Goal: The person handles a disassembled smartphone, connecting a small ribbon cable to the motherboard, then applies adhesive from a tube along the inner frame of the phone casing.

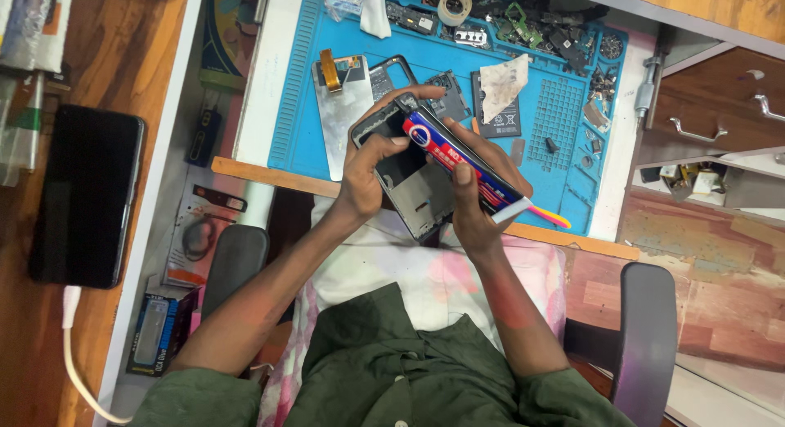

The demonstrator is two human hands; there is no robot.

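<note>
Two hands work over one blue mat (294,108): left hand (364,178) grips one phone frame (413,186), right hand (474,206) clasps one glue tube (458,161).

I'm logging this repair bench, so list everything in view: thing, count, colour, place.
Phone frame: 1, dark grey, in both hands.
Battery: 1, red and blue, on the frame.
Mat: 1, blue, on desk.
Screen panel: 1, silver, on mat.
Tape roll: 1, beige, mat top.
Black battery: 1, mat centre.
Phone: 1, black, left table, cable plugged.
Left hand: grips frame.
Right hand: holds battery end.
</note>
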